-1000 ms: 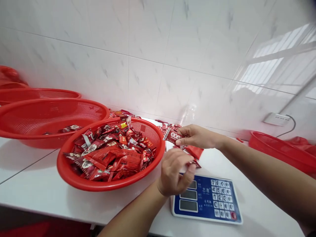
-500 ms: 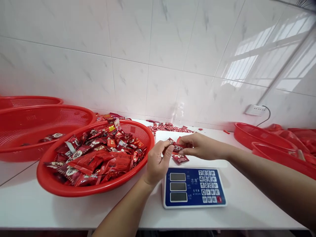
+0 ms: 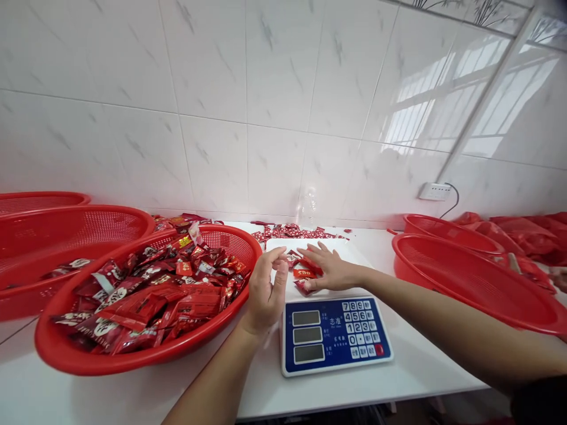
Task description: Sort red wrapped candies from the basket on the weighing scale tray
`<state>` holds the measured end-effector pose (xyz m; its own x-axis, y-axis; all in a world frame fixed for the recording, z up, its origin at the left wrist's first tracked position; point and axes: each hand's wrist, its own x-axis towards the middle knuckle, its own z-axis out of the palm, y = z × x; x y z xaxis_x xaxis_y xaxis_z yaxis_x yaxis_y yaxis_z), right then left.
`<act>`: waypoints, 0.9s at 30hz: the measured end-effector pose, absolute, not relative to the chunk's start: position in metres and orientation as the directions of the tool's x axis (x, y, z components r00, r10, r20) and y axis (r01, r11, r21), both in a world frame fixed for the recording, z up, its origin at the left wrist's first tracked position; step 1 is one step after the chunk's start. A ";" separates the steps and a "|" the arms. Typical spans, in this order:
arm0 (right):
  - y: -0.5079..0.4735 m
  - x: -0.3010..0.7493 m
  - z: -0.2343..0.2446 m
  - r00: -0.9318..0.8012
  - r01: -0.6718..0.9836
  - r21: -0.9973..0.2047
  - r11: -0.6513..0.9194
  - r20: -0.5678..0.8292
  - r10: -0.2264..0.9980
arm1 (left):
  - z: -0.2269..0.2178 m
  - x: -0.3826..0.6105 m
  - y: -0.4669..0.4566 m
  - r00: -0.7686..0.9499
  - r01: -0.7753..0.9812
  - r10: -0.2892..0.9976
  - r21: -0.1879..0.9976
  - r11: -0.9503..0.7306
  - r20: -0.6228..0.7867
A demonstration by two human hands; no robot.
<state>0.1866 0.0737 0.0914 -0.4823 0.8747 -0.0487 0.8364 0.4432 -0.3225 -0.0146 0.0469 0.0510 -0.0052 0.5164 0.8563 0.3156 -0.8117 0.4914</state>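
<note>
My right hand (image 3: 330,268) is spread with fingers apart over a few small red packets (image 3: 305,274) on the white pan (image 3: 354,251) of a digital scale. Part of the packets is hidden under its fingers. At the pan's left edge my left hand (image 3: 267,289) is raised, thumb and fingers apart and nothing between them. The scale's blue panel (image 3: 332,324), with three displays and a keypad, faces me. Close to my left hand stands a red plastic basket (image 3: 146,365) heaped with red and dark wrapped packets (image 3: 155,295).
Two more red baskets (image 3: 110,218) overlap at the far left. Scattered red packets (image 3: 296,231) and a clear plastic bottle (image 3: 309,206) lie or stand along the tiled wall. More red baskets (image 3: 465,283) and red bags (image 3: 518,233) are at right, below a power strip (image 3: 434,191).
Both hands have come apart, and the dark red packet they held is out of their grasp. My right hand now spreads over the pan. The view has shifted right.
</note>
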 end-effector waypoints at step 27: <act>0.113 0.228 0.087 -0.221 0.879 -0.276 0.388 0.485 0.846 | 0.042 -0.016 0.055 -0.003 0.258 0.583 0.564 -0.785 0.812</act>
<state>0.2278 0.1133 0.0869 -0.2210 0.8462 0.4849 0.8793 0.3880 -0.2764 -0.0162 0.0546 0.0420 -0.0027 0.5830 0.8124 0.2578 -0.7846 0.5639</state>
